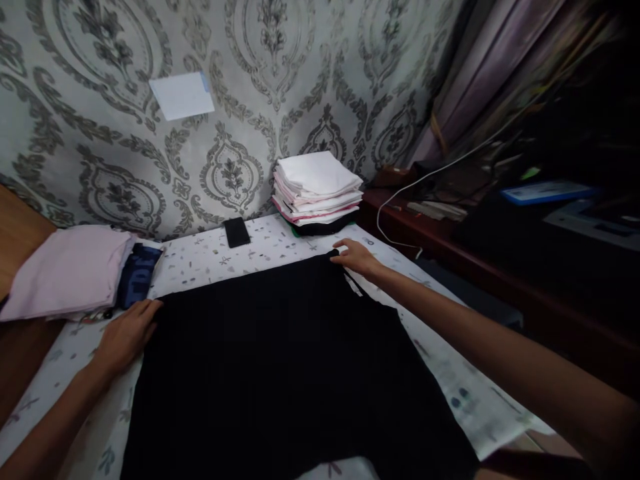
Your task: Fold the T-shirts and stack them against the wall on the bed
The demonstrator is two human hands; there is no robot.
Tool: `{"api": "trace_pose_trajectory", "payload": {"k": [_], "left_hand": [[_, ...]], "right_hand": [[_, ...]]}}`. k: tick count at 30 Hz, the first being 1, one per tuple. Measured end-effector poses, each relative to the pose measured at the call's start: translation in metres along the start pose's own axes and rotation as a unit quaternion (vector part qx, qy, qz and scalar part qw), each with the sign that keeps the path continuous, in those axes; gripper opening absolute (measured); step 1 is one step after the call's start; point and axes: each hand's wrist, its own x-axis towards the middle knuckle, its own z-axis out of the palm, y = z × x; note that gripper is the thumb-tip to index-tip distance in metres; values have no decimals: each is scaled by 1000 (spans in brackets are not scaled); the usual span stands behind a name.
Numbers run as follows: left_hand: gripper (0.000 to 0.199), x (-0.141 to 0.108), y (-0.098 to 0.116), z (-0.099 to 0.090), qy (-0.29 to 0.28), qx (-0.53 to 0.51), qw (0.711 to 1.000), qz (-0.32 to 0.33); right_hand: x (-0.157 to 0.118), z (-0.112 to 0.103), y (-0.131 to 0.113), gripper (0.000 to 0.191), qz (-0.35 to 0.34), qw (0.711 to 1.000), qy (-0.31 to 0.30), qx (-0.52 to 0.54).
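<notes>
A black garment [270,353] lies spread over the white patterned sheet [200,267]; its exact kind is hard to make out in the dark cloth. My left hand [129,332] is at its far left corner, fingers closed on the edge. At the far right corner, my right hand [354,257] pinches the cloth between thumb and fingers. Near the lower edge, a patch of the sheet shows through a gap in the garment.
A stack of folded white and pink clothes [320,183] stands by the wall. Beside it lies a black phone-like object [237,232]. Folded pink clothes [75,267] and a navy piece [139,273] are at left. A dark red wooden edge [480,263] and white cable [430,177] run along the right.
</notes>
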Motion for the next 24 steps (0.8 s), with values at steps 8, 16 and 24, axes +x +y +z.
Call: {"api": "trace_pose_trajectory", "payload": {"k": [8,16,24], "left_hand": [[28,23,4,-10,44,69,996,-31],[23,27,4,4,51,-35,995,-72],[37,26,-7,13,57,-151,984,-80]], "right_hand": [[27,20,-6,27,-12,991,50,125],[32,28,6,23,19,987,38,155],[34,22,11,36,-35,993,5,112]]}}
